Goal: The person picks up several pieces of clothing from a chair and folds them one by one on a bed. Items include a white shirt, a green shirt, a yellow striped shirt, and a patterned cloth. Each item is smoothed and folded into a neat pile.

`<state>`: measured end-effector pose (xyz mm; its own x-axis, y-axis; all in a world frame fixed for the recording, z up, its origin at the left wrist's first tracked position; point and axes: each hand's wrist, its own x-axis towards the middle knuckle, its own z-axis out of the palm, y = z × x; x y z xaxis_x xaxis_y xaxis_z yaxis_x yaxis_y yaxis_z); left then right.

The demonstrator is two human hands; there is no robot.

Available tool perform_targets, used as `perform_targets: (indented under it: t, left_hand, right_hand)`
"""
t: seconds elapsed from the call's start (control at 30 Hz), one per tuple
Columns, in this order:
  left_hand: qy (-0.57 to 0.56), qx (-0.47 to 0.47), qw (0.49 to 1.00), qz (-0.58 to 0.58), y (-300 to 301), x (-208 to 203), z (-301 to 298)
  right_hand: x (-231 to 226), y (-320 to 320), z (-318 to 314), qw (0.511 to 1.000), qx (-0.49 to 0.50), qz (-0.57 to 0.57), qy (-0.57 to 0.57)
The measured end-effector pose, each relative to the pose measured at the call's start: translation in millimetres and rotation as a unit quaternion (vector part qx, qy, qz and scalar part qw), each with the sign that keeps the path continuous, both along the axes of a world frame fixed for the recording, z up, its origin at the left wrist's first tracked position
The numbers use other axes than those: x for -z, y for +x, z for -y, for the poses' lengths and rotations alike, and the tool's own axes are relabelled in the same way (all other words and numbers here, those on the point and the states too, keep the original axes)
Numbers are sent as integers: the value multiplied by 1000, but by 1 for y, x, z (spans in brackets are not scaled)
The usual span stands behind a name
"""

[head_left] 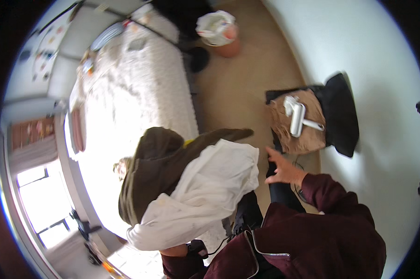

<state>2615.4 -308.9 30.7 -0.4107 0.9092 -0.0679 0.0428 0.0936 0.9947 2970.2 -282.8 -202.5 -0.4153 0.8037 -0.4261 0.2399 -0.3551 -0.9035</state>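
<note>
A white garment (pixel 205 193) and a dark olive-brown garment (pixel 156 162) hang draped over my left forearm, and they hide my left hand. Only my left wrist, with a dark watch (pixel 197 247) on it, shows under the white cloth. My right hand (pixel 284 169) is held out over the tan floor with its fingers spread and nothing in it. It hovers just below a brown folded cloth (pixel 303 125) on which lies a white lint roller (pixel 297 118). My sleeves are maroon.
A bed with a fluffy white cover (pixel 135 93) fills the left. A black garment (pixel 341 114) lies by the white wall. An orange bin with a white liner (pixel 221 32) stands at the far end of the floor. A bright window (pixel 37 204) sits lower left.
</note>
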Motion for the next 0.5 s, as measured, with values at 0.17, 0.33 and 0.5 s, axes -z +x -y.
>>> perform_targets:
  t: [0.17,0.33,0.5]
  left_hand:
    - [40,-87,995,12,-44,-32,66]
    - [83,-207,974,-49,-104,-83,168]
    - [131,-291,940,-122,-166,-125,242]
  right_hand:
    - [-65,-127,-30,964,-117,-218,96]
    - [-124,-215,-7,908,-332,-254,-12]
    - [-177,-295,29,869,-445,-215,-19]
